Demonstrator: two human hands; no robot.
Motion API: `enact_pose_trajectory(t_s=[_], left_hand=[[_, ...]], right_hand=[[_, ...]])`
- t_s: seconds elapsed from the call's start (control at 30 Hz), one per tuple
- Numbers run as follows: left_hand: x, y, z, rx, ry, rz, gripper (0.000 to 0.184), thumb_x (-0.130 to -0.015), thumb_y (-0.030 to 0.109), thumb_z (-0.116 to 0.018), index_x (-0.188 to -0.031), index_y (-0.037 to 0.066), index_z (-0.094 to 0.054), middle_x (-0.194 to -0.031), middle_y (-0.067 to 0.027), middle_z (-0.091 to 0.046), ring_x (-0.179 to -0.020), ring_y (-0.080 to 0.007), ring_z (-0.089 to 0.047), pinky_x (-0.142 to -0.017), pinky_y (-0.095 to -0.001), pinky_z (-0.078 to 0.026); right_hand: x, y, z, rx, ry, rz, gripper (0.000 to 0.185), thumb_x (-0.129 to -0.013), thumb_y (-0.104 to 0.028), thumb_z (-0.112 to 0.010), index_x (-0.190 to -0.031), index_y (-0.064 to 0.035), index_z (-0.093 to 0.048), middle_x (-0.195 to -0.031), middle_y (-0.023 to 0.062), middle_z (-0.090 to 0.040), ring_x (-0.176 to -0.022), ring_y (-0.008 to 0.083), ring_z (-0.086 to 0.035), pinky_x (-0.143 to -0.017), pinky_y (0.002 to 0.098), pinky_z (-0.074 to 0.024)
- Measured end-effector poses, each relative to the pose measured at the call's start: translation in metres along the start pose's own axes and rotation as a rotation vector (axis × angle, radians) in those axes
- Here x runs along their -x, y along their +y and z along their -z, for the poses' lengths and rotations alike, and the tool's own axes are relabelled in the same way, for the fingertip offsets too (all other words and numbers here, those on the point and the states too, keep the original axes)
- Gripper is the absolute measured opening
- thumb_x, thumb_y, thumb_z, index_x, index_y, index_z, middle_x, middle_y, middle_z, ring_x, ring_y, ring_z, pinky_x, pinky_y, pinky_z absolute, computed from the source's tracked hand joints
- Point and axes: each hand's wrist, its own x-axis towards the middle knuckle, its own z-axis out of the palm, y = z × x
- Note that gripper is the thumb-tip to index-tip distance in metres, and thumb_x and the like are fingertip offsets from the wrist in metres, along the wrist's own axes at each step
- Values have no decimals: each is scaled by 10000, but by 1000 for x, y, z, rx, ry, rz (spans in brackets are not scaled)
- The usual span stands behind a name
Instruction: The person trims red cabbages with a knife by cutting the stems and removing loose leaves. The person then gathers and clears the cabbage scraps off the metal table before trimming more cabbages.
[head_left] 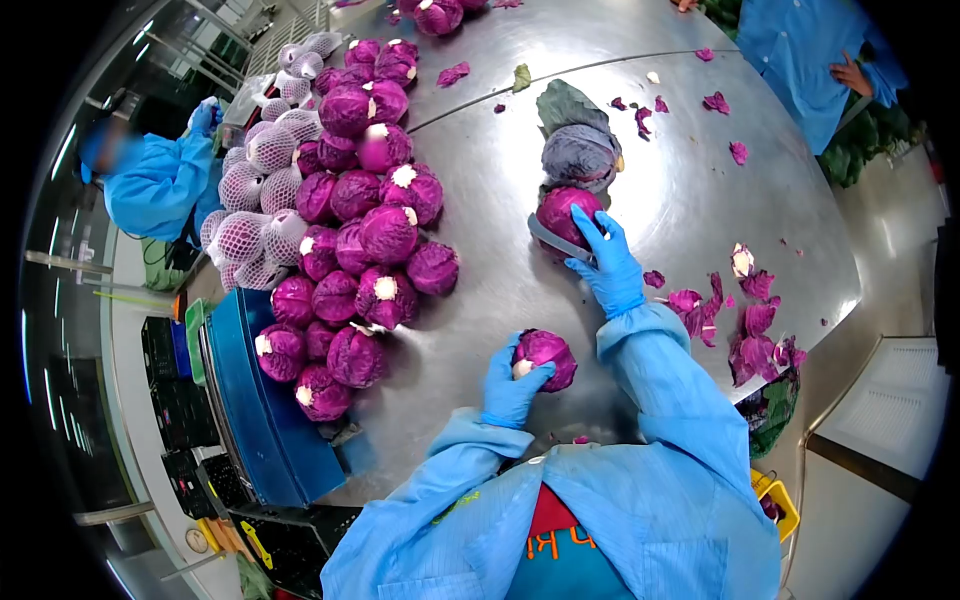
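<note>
My left hand is closed around a trimmed red cabbage, its pale cut stem facing my thumb. In my gloved right hand is a knife, its grey blade reaching left across the front of another red cabbage. My right fingertips lie over that cabbage's right side; the knife's handle is hidden by the hand. Just behind stands a duller cabbage with a dark outer leaf spread out behind it.
Several red cabbages are piled on the left of the metal table, beside cabbages in white netting. Loose purple leaves litter the right side. A blue bin stands at left. Co-workers in blue are at far left and top right.
</note>
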Motion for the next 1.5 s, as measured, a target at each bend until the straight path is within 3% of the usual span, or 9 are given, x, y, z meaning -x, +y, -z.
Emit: enact_pose_trajectory(t_s=[0.17,0.3,0.37,0.47,0.57,0.67,0.9,1.1,1.5], left_hand=[[8,42,-34,-1031,-38,-441,1174,-586,386,-871,-1451,-39,-200,-1304,-320,-404,-1229,-468,-389,-1046,-479,-344],[-29,28,-23,-795,-416,-388,1210,-535,365,-902,-1448,-39,-218,-1278,-278,-451,-1163,-416,-473,-993,-450,-406],[-36,34,-20,-781,-422,-285,1188,-518,365,-910,-1439,-20,-266,-1265,-257,-465,-1136,-400,-493,-988,-440,-417],[-34,43,-32,-848,-322,-286,1124,-521,392,-904,-1419,14,-344,-1260,-232,-477,-1111,-379,-512,-977,-433,-427],[-35,22,-45,-873,-237,-497,1099,-566,416,-877,-1420,-8,-330,-1257,-238,-472,-1114,-375,-515,-962,-434,-430],[-39,18,-53,-705,-323,-464,1054,-568,364,-889,-1398,-3,-353,-1262,-212,-458,-1149,-352,-492,-996,-402,-414],[-1,26,-49,-627,-141,-343,995,-538,261,-921,-1281,-19,-322,-1174,-164,-436,-1080,-281,-496,-963,-358,-424],[8,2,-55,-630,-12,-362,1203,-544,335,-898,-1426,-59,-183,-1244,-255,-429,-1140,-423,-441,-1016,-491,-338],[2,7,-57,-755,-72,-264,1210,-556,404,-879,-1414,-89,-182,-1349,-285,-374,-1230,-435,-387,-1060,-491,-296]], right_hand=[[8,9,13,-125,21,56,658,-781,-162,-749,-1376,-227,-474,-1340,174,-436,-1172,326,-495,-950,357,-460],[71,14,39,-543,-69,-300,357,-898,-276,-654,-1186,-72,-602,-1015,147,-629,-912,218,-621,-787,328,-494],[98,11,60,-434,-286,-699,346,-908,-363,-629,-1031,-41,-604,-858,98,-659,-714,197,-636,-650,351,-502],[136,1,70,-356,-331,-803,355,-912,-403,-606,-942,-51,-576,-794,84,-658,-634,235,-635,-582,385,-498],[173,9,60,-154,-124,-530,264,-954,-325,-563,-978,-63,-590,-715,89,-635,-563,181,-588,-550,343,-479],[179,6,57,-82,33,-422,283,-938,-373,-553,-955,-91,-582,-784,165,-647,-711,367,-634,-623,450,-506],[180,-19,65,-174,-253,-413,391,-937,-484,-496,-849,-111,-574,-730,140,-605,-649,363,-600,-572,479,-469],[177,-32,58,-94,-273,-284,435,-910,-491,-543,-773,-83,-606,-701,141,-570,-611,336,-574,-550,411,-446],[160,0,47,-42,-369,-63,455,-875,-547,-549,-737,-116,-595,-671,104,-579,-615,308,-597,-529,420,-453]])
